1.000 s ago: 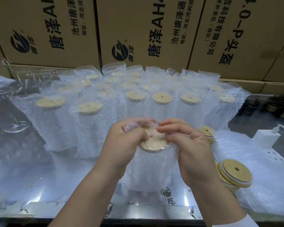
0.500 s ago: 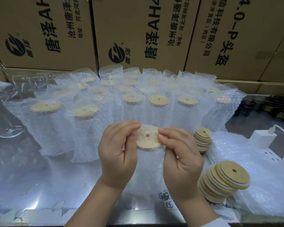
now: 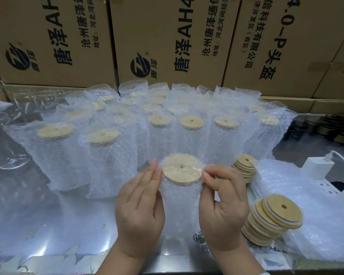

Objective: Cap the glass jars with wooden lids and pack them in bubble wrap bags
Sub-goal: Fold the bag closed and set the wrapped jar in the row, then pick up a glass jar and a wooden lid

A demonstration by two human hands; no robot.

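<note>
A glass jar in a bubble wrap bag (image 3: 180, 205) stands upright on the table in front of me, its round wooden lid (image 3: 181, 168) with a centre hole showing at the top. My left hand (image 3: 140, 207) lies against the bag's left side with straight fingers reaching up to the lid's rim. My right hand (image 3: 223, 207) pinches the bag's edge beside the lid's right rim between thumb and forefinger. The glass itself is blurred behind the wrap.
Several wrapped, capped jars (image 3: 107, 155) stand in rows behind. Two stacks of loose wooden lids (image 3: 272, 221) (image 3: 244, 168) lie at the right on a pile of bubble wrap bags (image 3: 316, 225). Cardboard boxes (image 3: 167, 40) wall the back. A white charger (image 3: 317, 167) sits far right.
Both hands slid off the lid's top to the bag's sides, uncovering the whole lid. The wrap that was bunched over it now lies flat round the jar.
</note>
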